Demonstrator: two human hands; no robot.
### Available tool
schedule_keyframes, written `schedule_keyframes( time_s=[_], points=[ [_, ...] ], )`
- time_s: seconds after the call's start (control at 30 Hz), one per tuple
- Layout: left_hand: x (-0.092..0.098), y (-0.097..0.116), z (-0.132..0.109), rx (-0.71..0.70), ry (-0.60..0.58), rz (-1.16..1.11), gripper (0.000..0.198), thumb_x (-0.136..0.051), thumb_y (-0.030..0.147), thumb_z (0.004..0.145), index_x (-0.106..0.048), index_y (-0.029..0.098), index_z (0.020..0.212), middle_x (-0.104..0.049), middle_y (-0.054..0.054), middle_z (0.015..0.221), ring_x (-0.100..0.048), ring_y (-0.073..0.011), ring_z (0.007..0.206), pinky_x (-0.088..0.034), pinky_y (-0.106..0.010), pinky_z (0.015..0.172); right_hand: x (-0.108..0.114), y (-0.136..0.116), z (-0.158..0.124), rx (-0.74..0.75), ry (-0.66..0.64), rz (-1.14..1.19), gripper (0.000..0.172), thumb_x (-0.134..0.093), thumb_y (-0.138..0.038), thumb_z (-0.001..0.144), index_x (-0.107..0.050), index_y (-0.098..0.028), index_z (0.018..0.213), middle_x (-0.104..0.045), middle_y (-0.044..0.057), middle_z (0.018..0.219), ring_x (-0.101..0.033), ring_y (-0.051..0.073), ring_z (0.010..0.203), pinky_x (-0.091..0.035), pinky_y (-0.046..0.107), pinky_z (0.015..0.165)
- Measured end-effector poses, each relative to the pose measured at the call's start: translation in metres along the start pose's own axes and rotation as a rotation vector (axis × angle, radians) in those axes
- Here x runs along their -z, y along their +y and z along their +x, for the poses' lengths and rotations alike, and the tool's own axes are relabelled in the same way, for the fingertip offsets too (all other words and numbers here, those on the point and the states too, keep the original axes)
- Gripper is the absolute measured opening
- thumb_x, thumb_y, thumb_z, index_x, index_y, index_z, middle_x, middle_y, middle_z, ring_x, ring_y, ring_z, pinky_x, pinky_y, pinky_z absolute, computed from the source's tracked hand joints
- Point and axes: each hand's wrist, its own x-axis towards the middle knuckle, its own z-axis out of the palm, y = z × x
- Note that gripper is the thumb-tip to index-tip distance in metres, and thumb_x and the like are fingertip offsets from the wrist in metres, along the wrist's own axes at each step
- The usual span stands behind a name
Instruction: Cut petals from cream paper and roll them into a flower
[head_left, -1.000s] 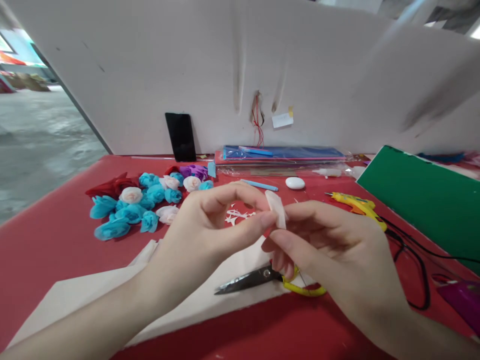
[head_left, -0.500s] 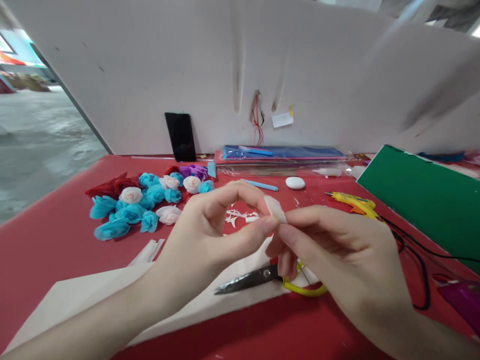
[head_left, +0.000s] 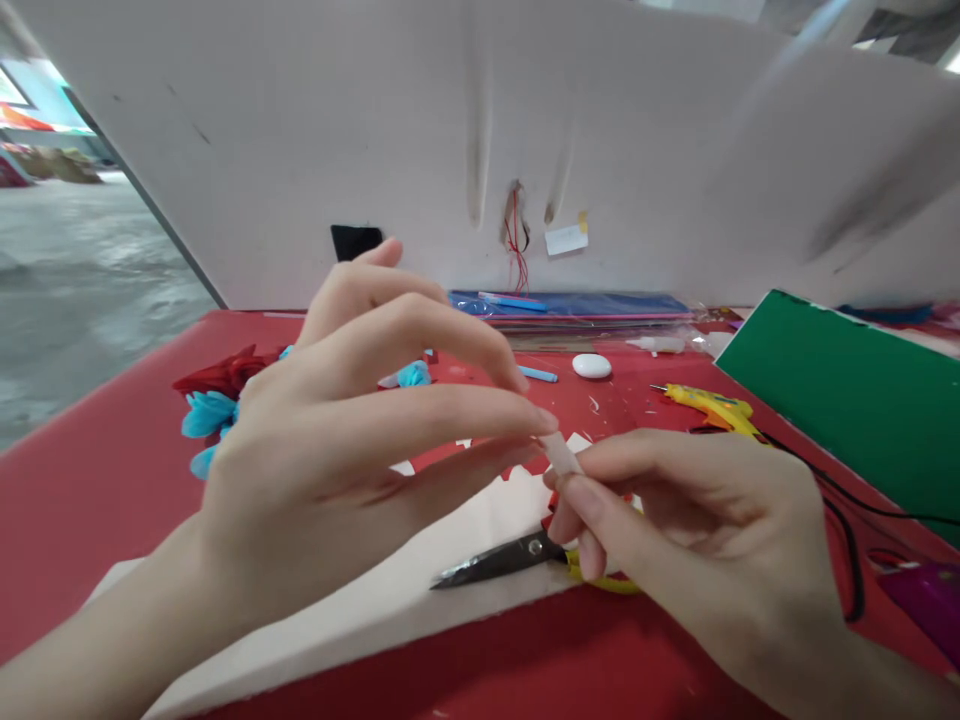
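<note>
Between my hands is a small piece of white paper (head_left: 562, 456), folded or rolled narrow. My right hand (head_left: 697, 540) pinches its lower end between thumb and forefinger. At its upper end, my left hand (head_left: 367, 430) closes thumb and forefinger on the tip, the other fingers raised and bent. Below lie scissors (head_left: 495, 562) with dark blades and yellow-red handles, partly behind my right fingers. They rest on a large white paper sheet (head_left: 360, 630).
Blue and red paper flowers (head_left: 210, 412) sit at left, mostly behind my left hand. A yellow glue gun (head_left: 709, 403), a white oval object (head_left: 592, 366) and a green board (head_left: 847, 410) are at right. A phone (head_left: 355, 241) leans on the back panel.
My left hand has turned over, its back now facing me and covering most flowers and the phone. The white paper piece has dropped slightly and my right hand has shifted a little lower.
</note>
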Motion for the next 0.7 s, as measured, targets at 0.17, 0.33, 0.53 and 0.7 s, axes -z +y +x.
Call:
schedule_keyframes(
  time_s=[0.17,0.33,0.53,0.7],
  points=[
    [0.0013,-0.0006,0.0004,0.001,-0.011,-0.047,0.014,-0.06,0.016,0.077,-0.067,0.027,0.072,-0.061,0.001,0.078,-0.047,-0.0158,0.079,-0.031,-0.043,0.101,-0.0012,0.0019,0.0,-0.021,-0.013,0.022,0.013,-0.059,-0.018,0.077,-0.064,-0.02,0.065,-0.059,-0.001,0.051,-0.051,0.009,0.04,-0.043,0.02,0.036],
    [0.0011,0.0,0.0009,-0.012,0.001,-0.081,0.018,-0.061,0.012,0.075,-0.067,0.029,0.071,-0.061,0.002,0.078,-0.046,-0.0157,0.078,-0.032,-0.045,0.101,-0.002,0.001,0.0001,-0.116,-0.049,0.142,0.013,-0.059,-0.021,0.077,-0.064,-0.021,0.065,-0.061,-0.001,0.053,-0.052,0.009,0.041,-0.042,0.019,0.038],
    [0.0038,0.0045,0.0007,0.037,0.066,-0.052,0.018,-0.062,0.014,0.074,-0.067,0.031,0.067,-0.062,0.004,0.069,-0.048,-0.016,0.073,-0.034,-0.042,0.1,-0.0031,0.0013,0.0018,-0.246,-0.114,0.37,0.013,-0.061,-0.023,0.078,-0.064,-0.02,0.065,-0.06,-0.002,0.054,-0.053,0.007,0.041,-0.045,0.016,0.039],
    [0.0035,0.0014,-0.0012,-0.023,0.112,-0.055,0.014,-0.063,0.018,0.074,-0.067,0.031,0.07,-0.06,0.006,0.066,-0.049,-0.0155,0.072,-0.034,-0.039,0.099,-0.0037,0.0065,0.0006,-0.3,-0.171,0.518,0.012,-0.062,-0.023,0.078,-0.065,-0.02,0.068,-0.063,-0.004,0.057,-0.056,0.005,0.043,-0.047,0.013,0.043]
  ],
)
